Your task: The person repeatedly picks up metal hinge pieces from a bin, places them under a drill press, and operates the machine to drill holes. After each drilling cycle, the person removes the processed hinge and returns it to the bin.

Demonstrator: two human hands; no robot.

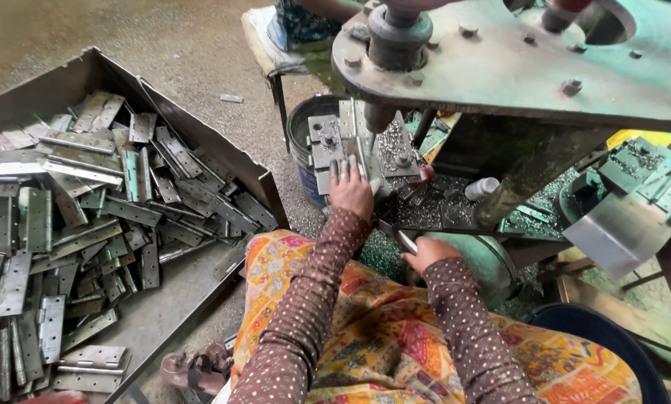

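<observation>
Station: a person sits at a green bench press (515, 67), which fills the upper right of the frame, with the ram (379, 116) above the fixture.
Left hand (349, 191): centre of frame, fingers flat and extended against a hinge leaf (348, 120) standing upright in the grey fixture block (325, 142). The hand presses rather than grasps; the fingers are spread, not closed round the part.
Right hand (427, 253): lower centre, curled closed around a short metal lever or handle (407, 241); its far end is hidden.
Work position: the hinge leaf sits directly below the ram, touching the fixture.
Stock: a large tray (201, 142) on the left of the frame holds a loose heap of finished or raw hinges (74, 217).
Swarf: metal chips (425, 209) cover the press bed around the fixture.
Technique, judged: seat the leaf fully against the fixture stop, keep fingertips below and clear of the ram path, and apply the lever smoothly.
Risk, judged: fingers close to the ram; loose chips may tilt the leaf.
</observation>
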